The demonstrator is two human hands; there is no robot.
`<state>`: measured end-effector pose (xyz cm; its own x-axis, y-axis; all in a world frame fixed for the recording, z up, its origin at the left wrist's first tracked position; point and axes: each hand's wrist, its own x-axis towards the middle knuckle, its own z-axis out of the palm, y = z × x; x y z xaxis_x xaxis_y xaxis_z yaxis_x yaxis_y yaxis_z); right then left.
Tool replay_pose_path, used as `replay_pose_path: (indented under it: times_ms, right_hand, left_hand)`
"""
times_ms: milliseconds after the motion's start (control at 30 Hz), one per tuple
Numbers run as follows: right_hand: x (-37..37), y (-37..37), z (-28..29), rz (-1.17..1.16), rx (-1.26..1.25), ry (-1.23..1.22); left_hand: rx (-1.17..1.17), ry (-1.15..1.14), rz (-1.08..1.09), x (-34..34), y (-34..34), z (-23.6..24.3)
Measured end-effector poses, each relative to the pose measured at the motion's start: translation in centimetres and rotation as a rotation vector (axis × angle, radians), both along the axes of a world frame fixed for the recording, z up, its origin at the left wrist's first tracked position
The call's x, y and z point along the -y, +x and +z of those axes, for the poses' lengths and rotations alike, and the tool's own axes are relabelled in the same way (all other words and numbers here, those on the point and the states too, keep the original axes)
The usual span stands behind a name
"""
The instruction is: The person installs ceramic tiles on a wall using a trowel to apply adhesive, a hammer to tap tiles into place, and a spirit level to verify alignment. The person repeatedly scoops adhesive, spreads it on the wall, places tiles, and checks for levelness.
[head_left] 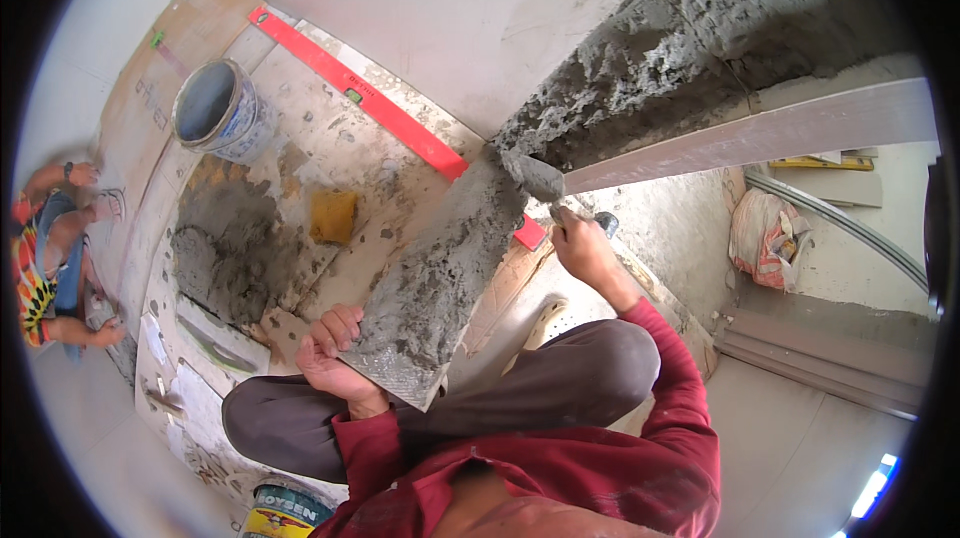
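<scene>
My left hand grips the near corner of a long tile, thumb and fingers around its edge. The tile lies tilted above my lap, its upper face spread with wet grey mortar. In my right hand is the handle of a trowel. Its mortar-smeared blade is at the tile's far end, beside a rough mortar bed. A red spirit level lies on the floor, partly hidden beneath the tile.
Left of the tile are a yellow sponge, a mortar heap and a bucket. A pale plank-like edge borders the mortar bed. A plastic bag stands right, a paint can near left. Another person crouches far left.
</scene>
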<state>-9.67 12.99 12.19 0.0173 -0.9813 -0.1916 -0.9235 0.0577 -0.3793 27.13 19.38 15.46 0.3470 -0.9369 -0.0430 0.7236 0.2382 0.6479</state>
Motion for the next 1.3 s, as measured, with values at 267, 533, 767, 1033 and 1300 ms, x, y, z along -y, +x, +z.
replay_pose_path:
  times_ms: [267,533,767,1033,1300]
  right_hand:
    - [5.2,0.6,-7.2,0.096,-0.244,0.068]
    - [4.5,-0.7,-4.8,0.059,-0.092,0.19]
    - [2.9,-0.3,-1.0,0.123,-0.004,0.244]
    - [0.1,0.6,0.8,0.164,0.068,0.229]
    - [-3.2,-0.8,4.5,0.083,0.529,0.197]
  left_hand:
    - [-0.018,0.025,-0.007,0.0,1.0,-0.8]
    - [0.024,0.037,-0.004,-0.1,1.0,-0.6]
    - [0.021,0.039,0.014,0.1,0.7,0.1]
    - [0.009,0.07,0.028,0.0,0.5,0.2]
    - [-0.04,0.056,-0.014,0.2,0.3,0.9]
